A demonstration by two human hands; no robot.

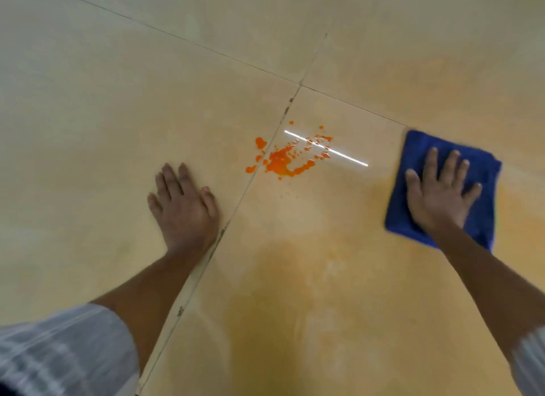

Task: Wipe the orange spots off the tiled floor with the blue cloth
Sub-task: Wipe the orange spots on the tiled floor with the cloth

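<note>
Far left, bottom corner: a pale striped sleeve (59, 351), blurred. Next, the left hand (184, 202), laid flat on the floor (88, 115), palm down, fingers spread and straight, holding nothing, resting just left of a dark seam (236, 201) between tiles. Up and to the right of that hand, near but not touching: the orange spots (284, 158), a wet splash straddling the seam, a few drops on the left tile, the larger blot and scattered dots on the right tile. Across the splash, a thin bright streak of reflected light (345, 155). Below, on the right tile, a faint orange haze. Further right, well apart from the splash: the blue cloth (483, 210), folded flat on the floor. On top of it, the right hand (439, 193), palm pressed down, fingers splayed, not curled around the cloth, edges of blue showing on every side but the wrist.
</note>
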